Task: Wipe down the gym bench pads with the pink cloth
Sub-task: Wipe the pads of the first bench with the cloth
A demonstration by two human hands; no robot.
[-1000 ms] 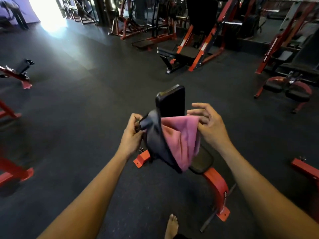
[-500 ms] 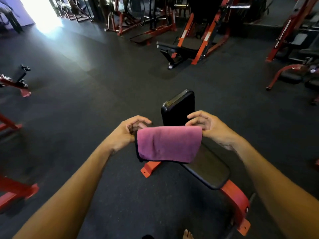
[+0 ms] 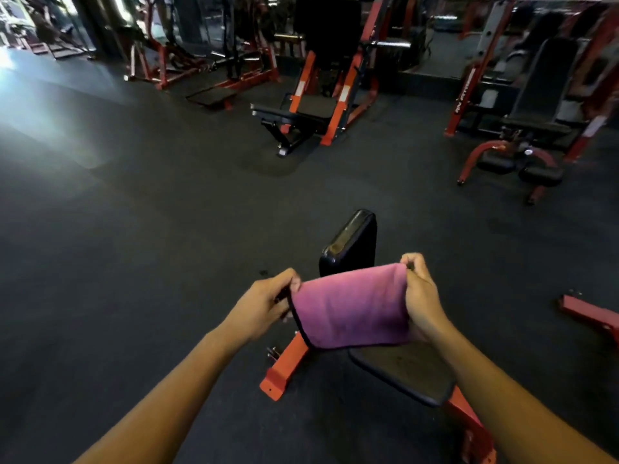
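Since the earlier frame the right hand (image 3: 422, 301) has turned, its fingers now pinching the pink cloth (image 3: 351, 309) from its right edge. The left hand (image 3: 264, 304) pinches the left edge, holding it stretched above the seat pad (image 3: 407, 375), before the upright pad (image 3: 351, 244).

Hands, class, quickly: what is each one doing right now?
Left hand: pinches the pink cloth's left edge.
Right hand: grips its right edge.

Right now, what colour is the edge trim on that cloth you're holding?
Black, running along the pink cloth's left edge beside the left hand, seen in the head view.
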